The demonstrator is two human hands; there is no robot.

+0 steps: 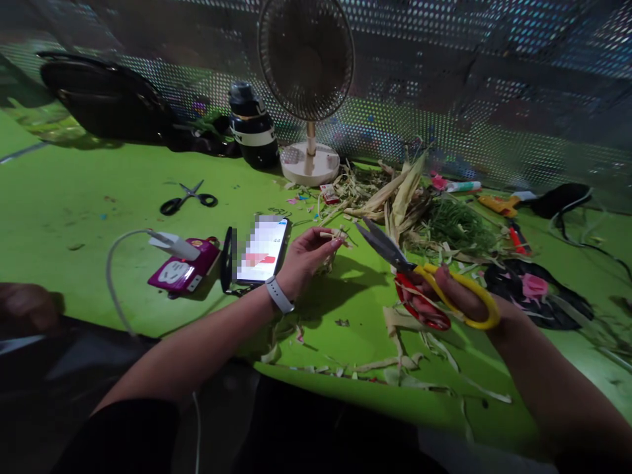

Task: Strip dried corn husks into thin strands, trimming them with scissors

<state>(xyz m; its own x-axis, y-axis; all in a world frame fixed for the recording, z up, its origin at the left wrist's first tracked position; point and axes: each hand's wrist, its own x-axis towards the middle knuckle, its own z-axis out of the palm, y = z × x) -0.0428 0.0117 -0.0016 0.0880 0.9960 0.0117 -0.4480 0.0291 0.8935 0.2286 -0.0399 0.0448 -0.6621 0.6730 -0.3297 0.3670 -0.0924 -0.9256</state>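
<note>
Above the green table my left hand, with a pale band at the wrist, pinches a small bundle of pale husk strips. My right hand grips a pair of scissors by their yellow and red handles. The blades point up and left towards the bundle, nearly together and apart from it. Cut husk strips lie below the right hand, along the table's near edge. Beyond the hands is a heap of dried corn husks beside green shredded strands.
On the table are a lit phone, a purple power adapter with a white charger, and small black scissors. Behind stand a fan, a dark bottle and a black bag. A yellow glue gun lies right. Another person's hand is at left.
</note>
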